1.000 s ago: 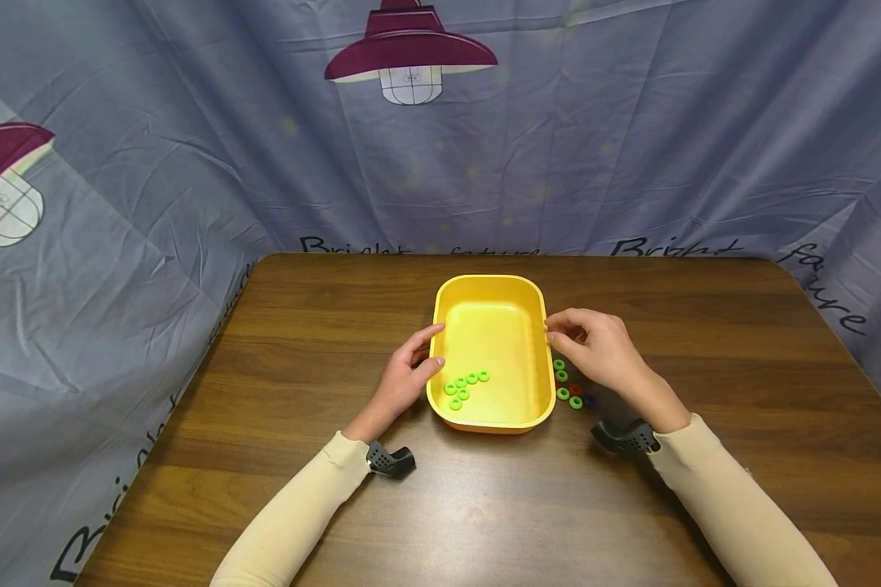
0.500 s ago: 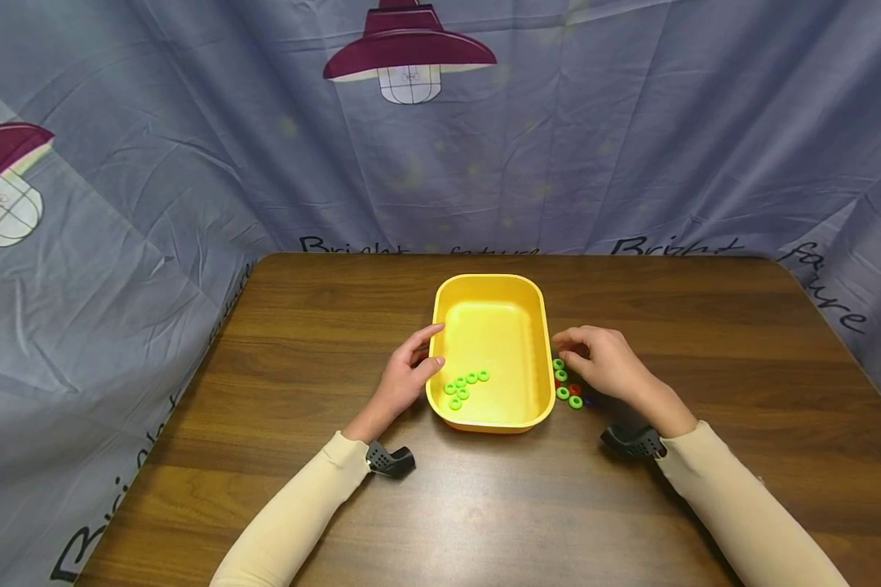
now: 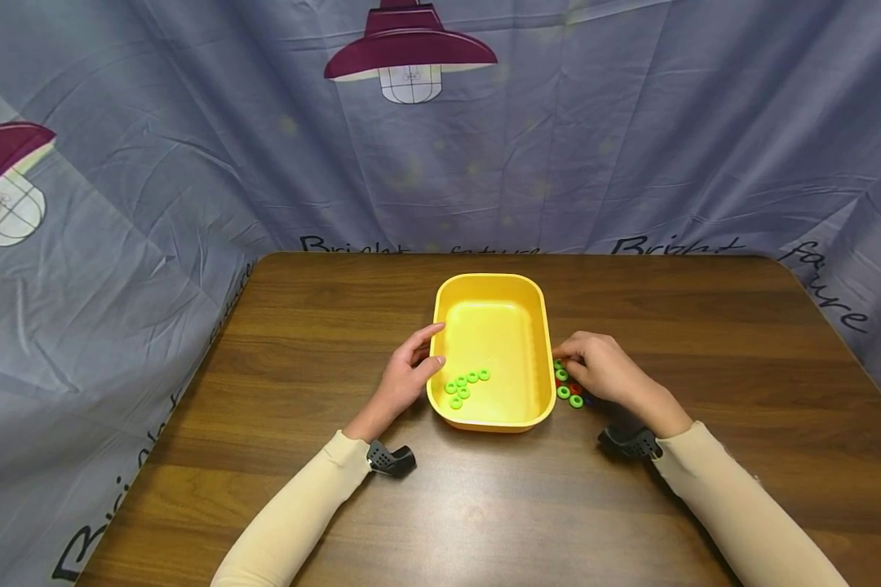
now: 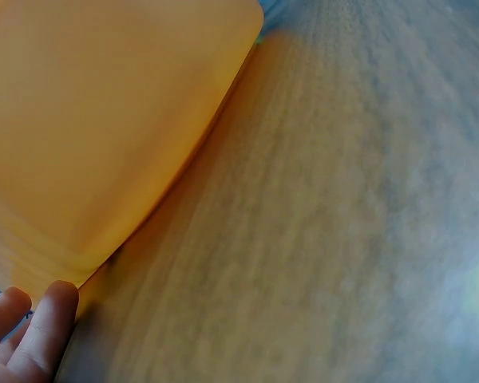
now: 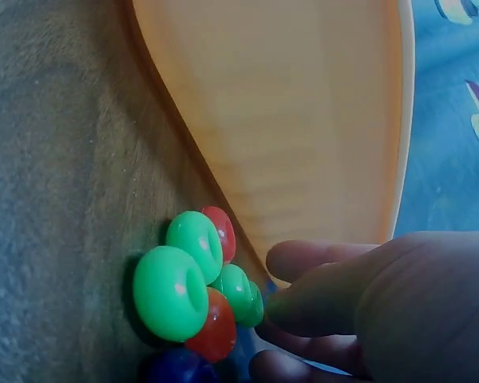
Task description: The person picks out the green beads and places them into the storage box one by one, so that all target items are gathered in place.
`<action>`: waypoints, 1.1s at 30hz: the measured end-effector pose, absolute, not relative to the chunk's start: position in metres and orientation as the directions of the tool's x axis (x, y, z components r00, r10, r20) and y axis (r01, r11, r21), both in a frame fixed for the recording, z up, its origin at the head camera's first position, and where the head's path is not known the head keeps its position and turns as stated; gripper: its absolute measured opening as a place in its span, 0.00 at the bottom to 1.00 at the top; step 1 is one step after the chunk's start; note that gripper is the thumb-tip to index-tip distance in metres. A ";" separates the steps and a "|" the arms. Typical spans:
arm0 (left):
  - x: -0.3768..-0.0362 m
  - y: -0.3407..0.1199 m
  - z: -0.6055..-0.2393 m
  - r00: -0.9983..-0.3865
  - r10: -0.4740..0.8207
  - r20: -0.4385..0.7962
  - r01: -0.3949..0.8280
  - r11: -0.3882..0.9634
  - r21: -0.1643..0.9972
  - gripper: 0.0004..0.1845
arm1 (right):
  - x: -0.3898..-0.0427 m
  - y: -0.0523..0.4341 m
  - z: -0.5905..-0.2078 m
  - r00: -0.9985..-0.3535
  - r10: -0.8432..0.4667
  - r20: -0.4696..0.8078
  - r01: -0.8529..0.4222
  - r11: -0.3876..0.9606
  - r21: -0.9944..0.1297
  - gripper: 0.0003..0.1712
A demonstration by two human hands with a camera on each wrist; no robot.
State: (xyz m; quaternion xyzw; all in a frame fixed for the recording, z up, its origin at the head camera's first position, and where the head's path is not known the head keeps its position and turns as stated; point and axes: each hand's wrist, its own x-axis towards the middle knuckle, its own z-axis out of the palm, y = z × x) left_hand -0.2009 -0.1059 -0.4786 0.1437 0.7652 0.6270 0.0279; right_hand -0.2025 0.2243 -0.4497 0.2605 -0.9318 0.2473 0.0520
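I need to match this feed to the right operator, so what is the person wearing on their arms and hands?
Both arms are in long, plain cream sleeves that end at the wrists. The left hand and right hand are bare: no gloves, and no rings that show. A small black perforated camera mount is strapped at each wrist, the left one and the right one. No cables or markings show.

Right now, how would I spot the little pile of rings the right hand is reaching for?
Find the yellow tub in the middle of the brown table. The loose rings lie on the wood against its right wall, under the right hand. Unlike the all-green rings inside the tub, this pile mixes green, red and blue.
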 end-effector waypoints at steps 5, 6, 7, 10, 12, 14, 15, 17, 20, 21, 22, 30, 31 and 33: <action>-0.201 -0.107 -0.479 -0.956 0.252 0.152 0.196 0.160 0.968 0.28 | -0.201 0.227 -0.450 -0.844 -0.490 0.219 -0.535 0.743 -0.401 0.13; -0.202 -0.107 -0.479 -0.956 0.252 0.153 0.196 0.157 0.968 0.28 | -0.201 0.227 -0.450 -0.844 -0.492 0.215 -0.535 0.745 -0.397 0.13; -0.202 -0.108 -0.479 -0.955 0.252 0.157 0.200 0.155 0.968 0.28 | -0.201 0.228 -0.450 -0.843 -0.494 0.212 -0.537 0.746 -0.393 0.12; -0.202 -0.108 -0.479 -0.955 0.250 0.159 0.203 0.162 0.966 0.28 | -0.201 0.230 -0.451 -0.847 -0.488 0.210 -0.531 0.751 -0.394 0.12; -0.202 -0.108 -0.479 -0.955 0.250 0.161 0.207 0.168 0.964 0.29 | -0.199 0.231 -0.452 -0.857 -0.474 0.202 -0.514 0.755 -0.407 0.13; -0.202 -0.108 -0.479 -0.955 0.250 0.159 0.206 0.174 0.963 0.29 | -0.198 0.233 -0.452 -0.869 -0.457 0.190 -0.493 0.761 -0.421 0.13; -0.202 -0.108 -0.479 -0.955 0.251 0.158 0.205 0.175 0.963 0.29 | -0.197 0.233 -0.452 -0.875 -0.449 0.183 -0.482 0.766 -0.426 0.13; -0.201 -0.108 -0.478 -0.956 0.252 0.153 0.201 0.177 0.963 0.29 | -0.196 0.235 -0.453 -0.884 -0.435 0.173 -0.465 0.773 -0.431 0.13; -0.201 -0.107 -0.478 -0.957 0.253 0.145 0.194 0.181 0.964 0.29 | -0.194 0.236 -0.455 -0.890 -0.424 0.170 -0.454 0.782 -0.427 0.13; -0.201 -0.107 -0.479 -0.957 0.253 0.142 0.191 0.183 0.964 0.29 | -0.194 0.236 -0.455 -0.891 -0.421 0.169 -0.452 0.785 -0.424 0.13; -0.201 -0.107 -0.478 -0.957 0.253 0.140 0.189 0.182 0.965 0.29 | -0.194 0.236 -0.455 -0.893 -0.418 0.168 -0.448 0.788 -0.422 0.13; -0.200 -0.105 -0.477 -0.957 0.258 0.132 0.178 0.166 0.970 0.29 | -0.193 0.236 -0.457 -0.910 -0.383 0.157 -0.413 0.811 -0.416 0.12; -0.200 -0.105 -0.477 -0.957 0.258 0.132 0.178 0.166 0.970 0.29 | -0.193 0.236 -0.458 -0.912 -0.379 0.158 -0.409 0.813 -0.415 0.12; -0.200 -0.105 -0.477 -0.957 0.259 0.135 0.182 0.167 0.969 0.29 | -0.193 0.237 -0.458 -0.913 -0.374 0.164 -0.408 0.814 -0.413 0.12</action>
